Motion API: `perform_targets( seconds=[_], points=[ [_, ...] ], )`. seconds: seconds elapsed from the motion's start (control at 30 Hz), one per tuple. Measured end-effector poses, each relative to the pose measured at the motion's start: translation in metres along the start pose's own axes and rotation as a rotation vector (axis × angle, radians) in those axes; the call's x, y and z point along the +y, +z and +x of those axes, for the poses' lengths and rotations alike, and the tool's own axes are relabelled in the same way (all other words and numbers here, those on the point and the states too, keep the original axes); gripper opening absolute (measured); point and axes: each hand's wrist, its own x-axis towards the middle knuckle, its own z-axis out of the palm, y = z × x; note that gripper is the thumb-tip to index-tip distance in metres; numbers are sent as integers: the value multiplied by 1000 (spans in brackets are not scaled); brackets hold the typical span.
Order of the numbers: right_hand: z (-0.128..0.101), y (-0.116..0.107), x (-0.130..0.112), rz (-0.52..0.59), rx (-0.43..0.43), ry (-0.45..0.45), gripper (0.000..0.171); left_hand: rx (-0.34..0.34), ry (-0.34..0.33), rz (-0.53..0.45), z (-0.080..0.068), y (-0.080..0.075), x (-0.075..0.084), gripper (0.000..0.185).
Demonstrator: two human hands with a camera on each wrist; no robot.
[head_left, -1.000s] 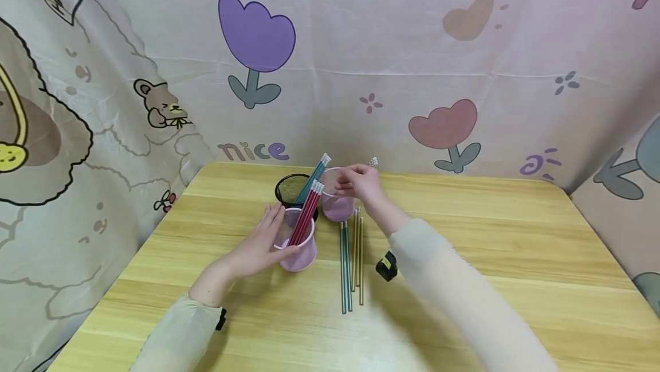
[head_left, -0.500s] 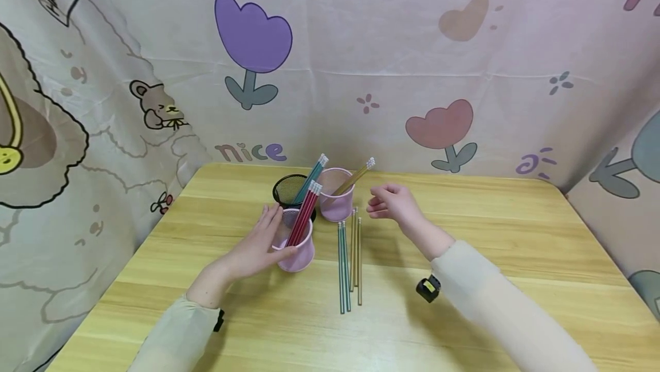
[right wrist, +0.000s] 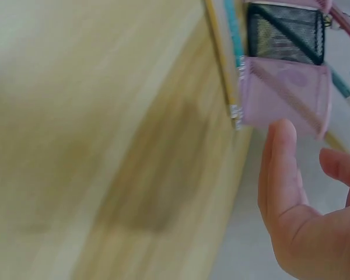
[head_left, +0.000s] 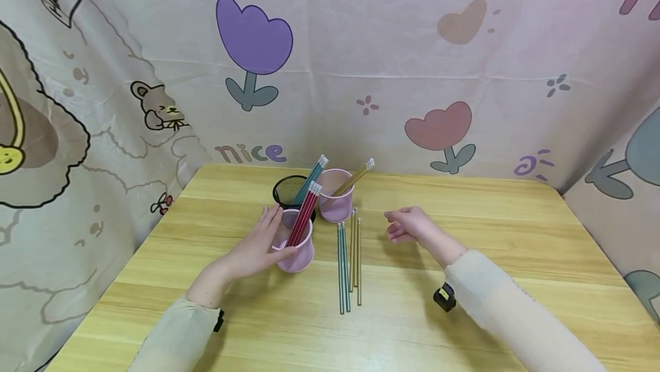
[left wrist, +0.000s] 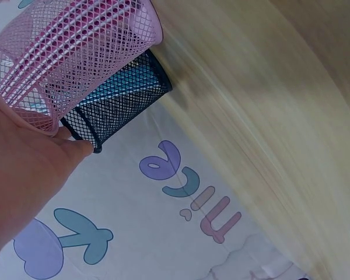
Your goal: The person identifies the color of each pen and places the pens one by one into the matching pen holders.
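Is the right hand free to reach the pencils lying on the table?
Probably yes. The right hand is empty, hovering just right of the loose pencils, with only bare table between them. The cups stand behind the pencils, not in the way.

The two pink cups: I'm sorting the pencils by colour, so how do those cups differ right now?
The near pink cup holds red pencils; the far pink cup holds a gold pencil. The left hand holds the near cup; no hand touches the far cup. Both are pink mesh, upright on the table.
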Motion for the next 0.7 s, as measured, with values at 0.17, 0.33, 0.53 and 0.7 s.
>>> perform_targets(
  seconds=[0.17,0.33,0.53,0.7],
  points=[
    [3,1,14,-31,-23,32,49,0,0,2,0,1,-1,95],
    [6,8,23,-44,-41,27,44,0,-3,6,0,1,0,95],
    [9,19,31,-25,-30,43,35,4,-7,21,1,2,-1,95],
    [12,28,32,-43,-24,43,31,6,-6,20,1,2,-2,94]
  ],
)
